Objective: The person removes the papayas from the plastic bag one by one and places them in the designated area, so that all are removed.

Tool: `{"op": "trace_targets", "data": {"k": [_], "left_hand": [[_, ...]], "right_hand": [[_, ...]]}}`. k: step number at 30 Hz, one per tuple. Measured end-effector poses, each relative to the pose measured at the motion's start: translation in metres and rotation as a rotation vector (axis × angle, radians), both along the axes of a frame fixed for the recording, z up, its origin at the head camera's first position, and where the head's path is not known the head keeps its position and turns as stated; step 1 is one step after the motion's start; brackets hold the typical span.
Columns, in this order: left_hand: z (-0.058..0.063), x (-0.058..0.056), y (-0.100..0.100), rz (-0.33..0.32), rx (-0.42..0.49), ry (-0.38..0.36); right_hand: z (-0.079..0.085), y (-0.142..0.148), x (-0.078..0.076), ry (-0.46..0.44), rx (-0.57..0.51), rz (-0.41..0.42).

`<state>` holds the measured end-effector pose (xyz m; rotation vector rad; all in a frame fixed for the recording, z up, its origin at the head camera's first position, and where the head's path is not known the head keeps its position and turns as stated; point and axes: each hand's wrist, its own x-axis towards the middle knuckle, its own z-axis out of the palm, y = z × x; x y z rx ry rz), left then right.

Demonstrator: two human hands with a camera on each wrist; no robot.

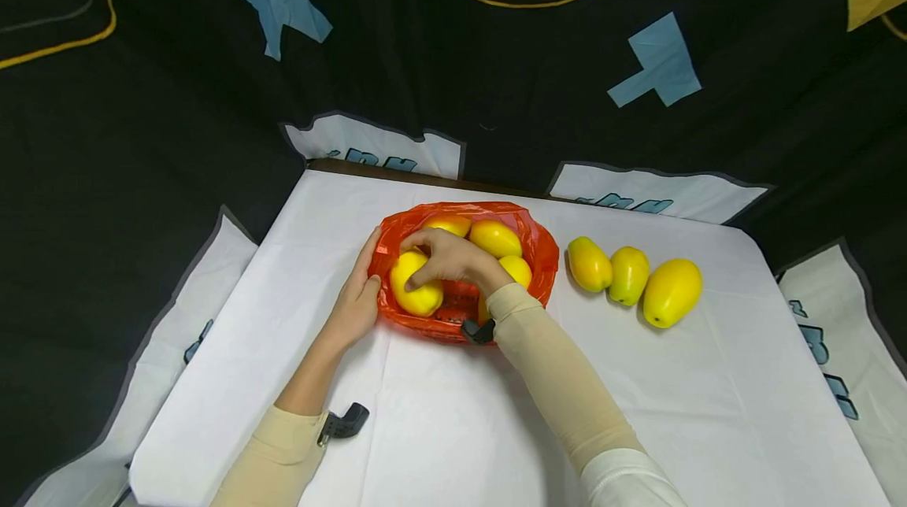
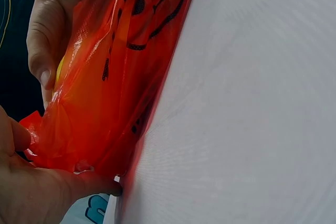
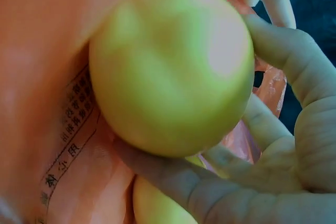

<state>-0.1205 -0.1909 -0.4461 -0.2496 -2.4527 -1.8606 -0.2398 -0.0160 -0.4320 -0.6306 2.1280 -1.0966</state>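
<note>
A red plastic bag [image 1: 542, 255] stands wide-mouthed on the table, with several yellow mangoes [image 1: 496, 238] inside. My left hand [image 1: 357, 304] grips the bag's left side, its thumb near the rim. In the left wrist view the left hand [image 2: 39, 190] has the bag's crumpled edge between thumb and fingers. My right hand [image 1: 449, 257] reaches into the mouth and holds a yellow mango [image 1: 418, 294] at the bag's left. The right wrist view has that mango [image 3: 170, 72] between thumb and fingers, over another mango [image 3: 160, 203] and the bag's printed plastic.
Three yellow-green mangoes, the largest mango [image 1: 671, 293] outermost, lie in a row right of the bag. They rest on a white-covered table [image 1: 439, 428]. Behind its far edge hangs a black cloth [image 1: 489, 82] with blue tape patches.
</note>
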Motion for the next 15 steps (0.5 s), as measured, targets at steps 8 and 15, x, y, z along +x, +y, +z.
{"op": "trace_targets", "data": {"k": [8,15], "left_hand": [[-0.001,0.001,0.001,-0.002,0.006,-0.001],[0.001,0.0,0.001,-0.013,0.003,-0.016]], "right_hand": [[0.003,0.007,0.0,0.053,0.002,0.001],[0.016,0.016,0.001,0.108,-0.03,0.02]]}}
